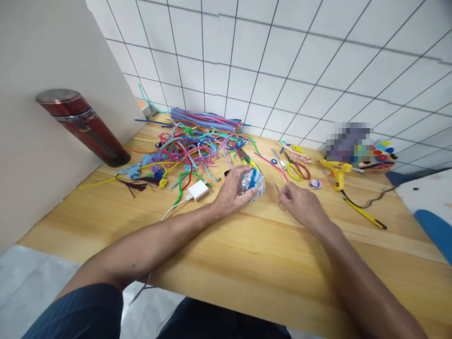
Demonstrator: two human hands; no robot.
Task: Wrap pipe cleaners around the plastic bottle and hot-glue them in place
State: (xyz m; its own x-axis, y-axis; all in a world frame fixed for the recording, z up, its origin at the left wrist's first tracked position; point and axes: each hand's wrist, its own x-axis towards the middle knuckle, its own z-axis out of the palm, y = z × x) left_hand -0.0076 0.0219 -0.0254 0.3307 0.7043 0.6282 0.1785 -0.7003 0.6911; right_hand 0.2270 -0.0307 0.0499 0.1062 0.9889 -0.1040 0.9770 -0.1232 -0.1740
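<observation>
My left hand (232, 190) is closed round a rounded, clear, shiny object (257, 186) with a blue band; its exact kind is hard to make out. To the right of it, my right hand (294, 200) pinches a thin, pointed, greyish piece (277, 189), with a thin dark loop hanging below the fingers. The two hands are apart, just above the table. Pliers with yellow handles (253, 165) lie right behind the rounded object. A pink pipe cleaner (271, 165) runs toward my right hand.
A tangled heap of pipe cleaners (190, 146) lies at the back left, near a red thermos (86, 129). A white charger (197, 190) sits by my left wrist. Scissors (300, 170), a yellow glue gun (338, 173) and a yellow cutter knife (365, 214) lie on the right.
</observation>
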